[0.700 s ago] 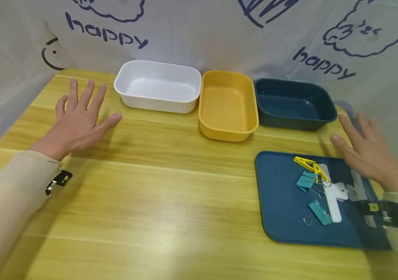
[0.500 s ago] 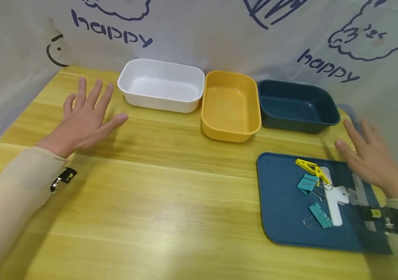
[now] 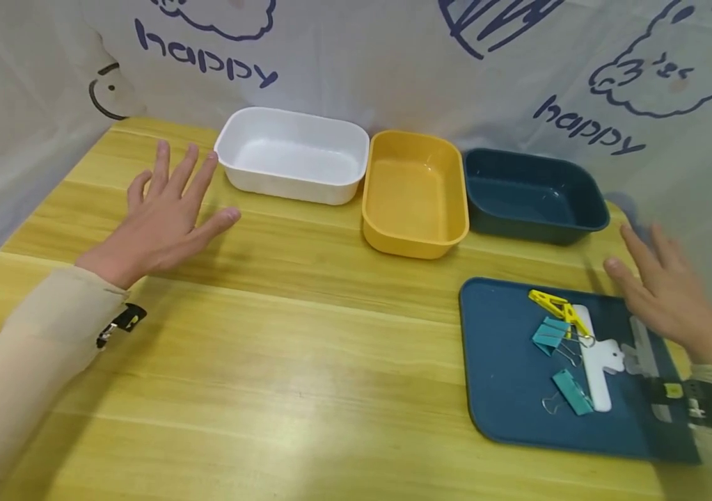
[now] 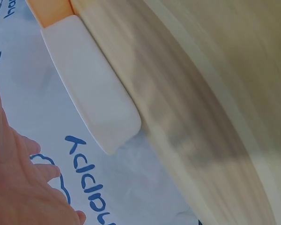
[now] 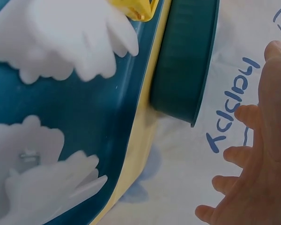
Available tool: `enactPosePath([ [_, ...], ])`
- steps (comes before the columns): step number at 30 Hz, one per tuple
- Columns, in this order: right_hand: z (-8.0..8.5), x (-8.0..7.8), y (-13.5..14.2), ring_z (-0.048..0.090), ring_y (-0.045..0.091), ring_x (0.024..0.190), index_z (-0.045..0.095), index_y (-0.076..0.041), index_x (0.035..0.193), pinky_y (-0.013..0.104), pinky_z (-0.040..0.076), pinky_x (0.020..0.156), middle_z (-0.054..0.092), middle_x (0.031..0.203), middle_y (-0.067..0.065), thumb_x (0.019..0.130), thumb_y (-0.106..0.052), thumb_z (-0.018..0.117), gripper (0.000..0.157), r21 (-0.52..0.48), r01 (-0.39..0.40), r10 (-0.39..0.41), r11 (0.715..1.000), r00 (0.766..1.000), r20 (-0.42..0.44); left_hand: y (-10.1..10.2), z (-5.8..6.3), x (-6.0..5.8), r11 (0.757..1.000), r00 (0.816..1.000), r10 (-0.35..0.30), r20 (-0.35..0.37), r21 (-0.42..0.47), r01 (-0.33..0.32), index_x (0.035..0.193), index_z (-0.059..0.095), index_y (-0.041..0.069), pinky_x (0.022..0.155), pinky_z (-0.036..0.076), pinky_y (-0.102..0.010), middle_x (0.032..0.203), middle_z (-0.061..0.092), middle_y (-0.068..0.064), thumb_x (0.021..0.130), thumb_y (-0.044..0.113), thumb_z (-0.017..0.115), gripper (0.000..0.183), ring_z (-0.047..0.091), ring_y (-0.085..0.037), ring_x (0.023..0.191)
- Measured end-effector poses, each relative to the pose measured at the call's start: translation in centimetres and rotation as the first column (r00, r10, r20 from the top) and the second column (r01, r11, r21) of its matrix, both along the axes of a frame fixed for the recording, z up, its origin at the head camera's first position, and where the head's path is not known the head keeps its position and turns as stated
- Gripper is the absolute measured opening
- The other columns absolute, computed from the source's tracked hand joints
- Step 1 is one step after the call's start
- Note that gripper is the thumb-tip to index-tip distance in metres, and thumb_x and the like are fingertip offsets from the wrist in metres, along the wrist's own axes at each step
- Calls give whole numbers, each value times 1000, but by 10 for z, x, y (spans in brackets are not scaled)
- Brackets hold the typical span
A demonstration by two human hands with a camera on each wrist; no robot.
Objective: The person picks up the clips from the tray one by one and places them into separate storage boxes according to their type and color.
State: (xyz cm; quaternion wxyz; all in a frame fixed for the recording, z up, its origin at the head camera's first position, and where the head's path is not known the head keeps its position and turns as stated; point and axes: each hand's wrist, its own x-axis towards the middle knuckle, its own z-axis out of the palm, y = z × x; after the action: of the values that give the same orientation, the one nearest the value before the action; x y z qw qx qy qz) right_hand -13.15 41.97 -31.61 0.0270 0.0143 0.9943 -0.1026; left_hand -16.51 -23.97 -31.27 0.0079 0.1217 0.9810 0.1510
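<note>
Fingers spread and holding nothing, my left hand [image 3: 158, 216] is over the table's left side, its index fingertip overlapping the white bin's [image 3: 296, 177] left end. My right hand [image 3: 669, 299], also holding nothing, hovers with fingers extended at the right edge of the dark blue tray [image 3: 500, 390]. Lying on the tray are yellow clothespins [image 3: 550, 302], teal binder clips [image 3: 550, 335] and white bag clips [image 3: 595, 383] with animal-shaped handles. One white clip [image 5: 47, 187] lies nearest the right wrist camera; in the head view, the right hand and wrist partly cover it.
A yellow bin [image 3: 415, 243] stands between the white bin and a dark teal bin [image 3: 537, 226], all along the table's back edge. Behind them hangs a white cloth [image 3: 362, 69] with drawings. The wooden table [image 3: 268, 376] extends in front of the bins.
The head view has shifted slightly. My left hand has moved a little right, closer to the white bin; my right hand has drifted slightly away from the teal bin. The clips stay put.
</note>
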Motion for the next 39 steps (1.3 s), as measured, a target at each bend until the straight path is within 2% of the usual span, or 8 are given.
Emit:
enactPosePath([
  [6, -7, -1, 5, -9, 62, 154, -1, -9, 166, 87, 3, 117, -17, 170, 30, 108, -63, 20, 82, -16, 5, -5, 1000, 1000, -1, 8, -6, 2, 999, 999, -11, -36, 33, 12, 168, -3, 21, 122, 1, -74, 176, -14, -8, 102, 74, 28, 90, -30, -37, 159],
  [13, -11, 1, 10, -6, 64, 153, -1, -6, 166, 87, 3, 117, -18, 169, 31, 107, -64, 20, 85, -10, 24, -24, 1000, 1000, 6, 27, -10, 9, 997, 998, -40, -54, 62, 43, 169, 2, 20, 122, 6, -74, 176, -9, -10, 102, 73, 28, 90, -27, -36, 160],
  [21, -11, 3, 15, -4, 65, 152, 1, -5, 166, 87, 4, 116, -16, 170, 31, 108, -62, 23, 84, -3, 20, -20, 1000, 1000, 20, 48, -7, 15, 992, 993, -83, -81, 85, 90, 169, 6, 18, 120, 12, -73, 177, -3, -11, 103, 70, 30, 87, -21, -37, 162],
  [29, -10, 10, 18, 1, 65, 151, 4, -2, 165, 86, 7, 115, -12, 169, 34, 107, -64, 23, 87, 5, 45, -45, 999, 999, 27, 67, -6, 18, 984, 985, -139, -99, 101, 149, 169, 8, 18, 122, 16, -73, 177, 5, -12, 104, 68, 33, 86, -7, -38, 165],
  [39, -7, 18, 22, 12, 67, 146, 6, 0, 165, 87, 15, 113, -1, 166, 40, 107, -65, 23, 88, 19, 58, -59, 998, 998, 36, 91, -8, 29, 964, 970, -222, -102, 126, 234, 168, 12, 19, 123, 18, -70, 175, 14, -14, 105, 62, 42, 82, 7, -40, 163],
])
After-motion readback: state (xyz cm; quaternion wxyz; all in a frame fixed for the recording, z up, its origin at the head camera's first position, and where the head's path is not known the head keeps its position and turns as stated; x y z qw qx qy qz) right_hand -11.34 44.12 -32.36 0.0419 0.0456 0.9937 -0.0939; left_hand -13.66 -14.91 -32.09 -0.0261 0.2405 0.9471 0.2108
